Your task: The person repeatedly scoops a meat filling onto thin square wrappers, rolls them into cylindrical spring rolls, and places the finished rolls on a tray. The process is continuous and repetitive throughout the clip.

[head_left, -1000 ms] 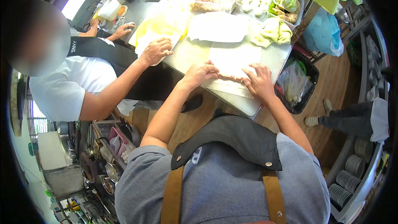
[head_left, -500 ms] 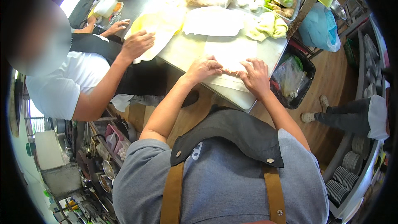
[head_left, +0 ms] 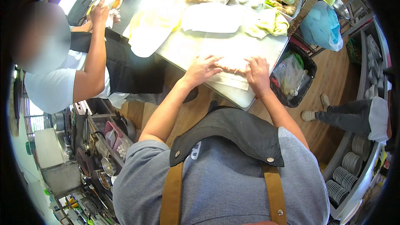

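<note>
Head view: left hand (head_left: 201,70) and right hand (head_left: 257,75) bracket a long, lumpy reddish-brown strip (head_left: 232,71) at upper centre, probably to steady it; whether either grip pinches, I cannot tell. Beneath, a flat white sheet (head_left: 229,80) lies near the edge of the pale desk (head_left: 240,96), seemingly for reach.

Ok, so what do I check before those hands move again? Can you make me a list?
1. Left hand at the strip: ok, its fingers are at the left end.
2. Right hand at the strip: ok, its fingers are at the right end.
3. Whole reddish strip in sight: not ok, fingers cover its ends.
4. Pale sheet under the strip free of tears: cannot tell, bright glare washes it out.
5. Other person's raised hand clear of the strip: ok, it is far off at the upper left.
</note>
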### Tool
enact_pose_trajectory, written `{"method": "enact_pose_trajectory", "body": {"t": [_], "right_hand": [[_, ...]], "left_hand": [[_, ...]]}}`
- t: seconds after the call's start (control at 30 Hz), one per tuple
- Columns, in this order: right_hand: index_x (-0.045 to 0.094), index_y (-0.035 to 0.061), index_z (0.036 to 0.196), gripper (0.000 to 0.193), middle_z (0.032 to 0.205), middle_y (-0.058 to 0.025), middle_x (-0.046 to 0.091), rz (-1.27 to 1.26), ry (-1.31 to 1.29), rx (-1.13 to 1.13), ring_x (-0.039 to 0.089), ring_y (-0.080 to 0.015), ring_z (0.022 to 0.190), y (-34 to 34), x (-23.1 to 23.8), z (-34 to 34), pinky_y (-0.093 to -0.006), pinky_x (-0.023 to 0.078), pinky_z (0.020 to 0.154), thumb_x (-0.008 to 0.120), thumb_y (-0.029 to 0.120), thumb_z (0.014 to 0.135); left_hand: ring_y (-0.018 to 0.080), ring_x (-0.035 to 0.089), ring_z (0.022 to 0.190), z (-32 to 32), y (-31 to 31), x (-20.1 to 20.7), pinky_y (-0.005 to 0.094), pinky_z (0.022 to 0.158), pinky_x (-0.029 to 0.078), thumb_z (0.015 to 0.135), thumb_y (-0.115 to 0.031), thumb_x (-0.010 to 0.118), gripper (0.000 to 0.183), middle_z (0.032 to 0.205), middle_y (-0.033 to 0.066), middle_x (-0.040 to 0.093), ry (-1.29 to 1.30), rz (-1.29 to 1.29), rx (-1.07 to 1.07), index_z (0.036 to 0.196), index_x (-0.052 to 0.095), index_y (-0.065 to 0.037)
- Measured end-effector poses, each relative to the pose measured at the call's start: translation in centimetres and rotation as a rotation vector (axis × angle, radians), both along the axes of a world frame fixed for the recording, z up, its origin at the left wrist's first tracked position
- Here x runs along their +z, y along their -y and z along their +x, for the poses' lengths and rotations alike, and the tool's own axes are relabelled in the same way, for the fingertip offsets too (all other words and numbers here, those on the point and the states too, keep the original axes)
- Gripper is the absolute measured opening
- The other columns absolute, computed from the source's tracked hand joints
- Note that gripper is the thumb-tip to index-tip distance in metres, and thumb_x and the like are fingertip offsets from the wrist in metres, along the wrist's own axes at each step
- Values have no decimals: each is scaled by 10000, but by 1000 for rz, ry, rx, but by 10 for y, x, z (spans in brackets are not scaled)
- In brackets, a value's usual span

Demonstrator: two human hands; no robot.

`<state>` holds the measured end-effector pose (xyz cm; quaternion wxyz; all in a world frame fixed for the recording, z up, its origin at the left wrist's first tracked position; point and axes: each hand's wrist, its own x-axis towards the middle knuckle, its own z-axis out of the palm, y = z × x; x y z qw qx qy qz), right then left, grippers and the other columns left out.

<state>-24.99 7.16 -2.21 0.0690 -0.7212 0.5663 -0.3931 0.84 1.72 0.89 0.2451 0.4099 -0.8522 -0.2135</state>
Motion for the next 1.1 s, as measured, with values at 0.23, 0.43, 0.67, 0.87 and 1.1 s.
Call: {"method": "enact_pose_trajectory", "body": {"t": [0.23, 0.43, 0.67, 0.87, 1.1], "right_hand": [[673, 79, 1198, 301, 1153, -123, 642, -11, -240, 111, 557, -304, 1136, 2, 6, 6, -473, 386, 990, 627, 187, 921], [643, 101, 1259, 421, 1186, -98, 634, 153, -474, 227, 545, -294, 1168, -4, 22, 33, -543, 360, 994, 602, 413, 978], [644, 130, 1273, 447, 1171, -91, 627, 76, -534, 227, 547, -300, 1158, -13, 31, 36, -567, 380, 972, 595, 460, 976], [684, 125, 1082, 246, 1078, -69, 648, 142, -604, 192, 581, -283, 1085, 4, 24, 40, -538, 434, 905, 609, 322, 956], [721, 129, 1016, 177, 1043, -87, 682, 314, -514, 207, 627, -294, 1022, 29, 28, 38, -516, 449, 863, 638, 254, 922]], "left_hand": [[239, 643, 1047, 77, -28, 26, 410, 936, 491, 839, -208, 798, 232, 1073, 45, 692, 307, -119, -7, 1056, 758, -134], [199, 659, 992, 87, -22, 12, 355, 905, 499, 818, -231, 786, 211, 1008, 0, 696, 444, -408, -132, 1008, 731, -155], [267, 654, 992, 75, -13, 22, 406, 897, 509, 920, -234, 719, 173, 969, 71, 671, 152, 32, 63, 979, 673, -78], [331, 644, 1073, 63, 3, 33, 447, 952, 500, 903, -309, 746, 376, 1073, 101, 668, 88, 40, 14, 1207, 638, -117], [302, 664, 1074, 0, 30, 39, 414, 944, 519, 900, -363, 754, 438, 1168, 106, 699, 427, 116, -211, 1255, 688, -117]]}}
